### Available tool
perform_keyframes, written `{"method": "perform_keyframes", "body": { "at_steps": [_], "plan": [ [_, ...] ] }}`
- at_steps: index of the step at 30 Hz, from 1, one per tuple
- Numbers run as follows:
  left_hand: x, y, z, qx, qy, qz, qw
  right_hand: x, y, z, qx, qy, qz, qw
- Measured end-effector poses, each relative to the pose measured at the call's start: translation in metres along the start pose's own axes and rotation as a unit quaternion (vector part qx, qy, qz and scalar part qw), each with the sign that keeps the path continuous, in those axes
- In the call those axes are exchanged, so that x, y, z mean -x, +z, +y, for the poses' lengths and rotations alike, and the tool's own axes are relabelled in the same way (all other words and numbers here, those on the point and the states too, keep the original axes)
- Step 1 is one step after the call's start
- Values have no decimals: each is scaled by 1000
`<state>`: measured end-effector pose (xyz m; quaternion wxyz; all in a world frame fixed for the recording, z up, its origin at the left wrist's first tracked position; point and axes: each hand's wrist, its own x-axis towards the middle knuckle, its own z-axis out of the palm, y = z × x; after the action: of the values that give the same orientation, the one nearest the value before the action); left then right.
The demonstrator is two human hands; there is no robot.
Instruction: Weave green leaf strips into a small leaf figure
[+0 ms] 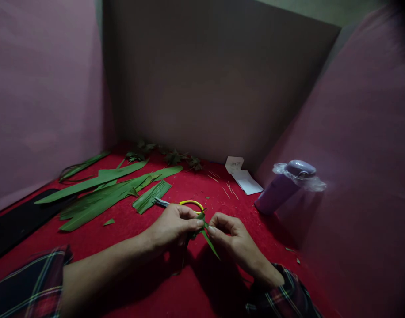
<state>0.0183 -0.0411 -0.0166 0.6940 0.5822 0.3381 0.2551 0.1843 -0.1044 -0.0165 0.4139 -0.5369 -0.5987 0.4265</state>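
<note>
Near the middle of the red cloth, my left hand (176, 225) pinches a small piece of green leaf (209, 244) between thumb and fingers. From the right, my right hand (234, 238) grips the same leaf piece, its thumb and forefinger pressed together. One pointed strip of the leaf hangs down between the hands; the part inside the fingers is hidden. Just behind my left hand lies a pair of scissors with yellow handles (193, 202), partly covered by the hand. A cut, ribbed leaf section (152, 196) rests beside the scissor blades.
Long green leaves (106, 194) lie at left, partly over a black flat board (20, 225). Lobed leaves (174, 157) sit along the back. Thin sticks (230, 190) and white papers (247, 182) are at back right, near a purple bottle (278, 190) with clear plastic. Walls enclose three sides.
</note>
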Motion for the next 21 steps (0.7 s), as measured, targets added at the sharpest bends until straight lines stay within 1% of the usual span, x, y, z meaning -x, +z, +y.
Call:
{"method": "perform_keyframes", "body": {
  "at_steps": [4, 8, 14, 18, 21],
  "plan": [
    [0, 0, 0, 9, -9, 4, 1000, -1, -4, 1, -18, 10, -29, 999],
    [0, -3, 0, 3, -9, -1, 1000, -1, -6, 3, -12, 15, -7, 1000],
    [-1, -6, 2, -17, 23, -21, 999, 1, -5, -1, -39, 25, -11, 999],
    [-2, -3, 0, 35, 9, -10, 999, 1, -4, -2, -39, 27, -12, 999],
    [-3, -1, -1, 78, 16, -5, 997, 0, -3, -1, -35, 26, -11, 999]
  ]
}}
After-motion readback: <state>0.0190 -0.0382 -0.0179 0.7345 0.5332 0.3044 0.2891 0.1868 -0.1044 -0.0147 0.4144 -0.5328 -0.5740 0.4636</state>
